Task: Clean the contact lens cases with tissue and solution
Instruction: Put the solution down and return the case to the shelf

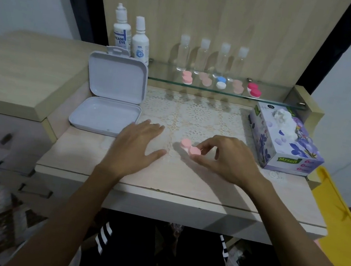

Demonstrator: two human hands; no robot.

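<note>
Right hand (222, 160) pinches the pink lens case (190, 148), its near cap partly hidden by fingertips; left hand (136, 145) lies spread flat on the tabletop (75, 154).

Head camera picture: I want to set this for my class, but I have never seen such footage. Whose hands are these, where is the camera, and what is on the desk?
There is no machine: a person wears one camera on the head, looking down at their own hands. The right hand pinches a pink lens case on the desk. The left hand lies open beside it, holding nothing. A tissue box stands right, an open white box left. More cases and bottles sit on the glass shelf.
</note>
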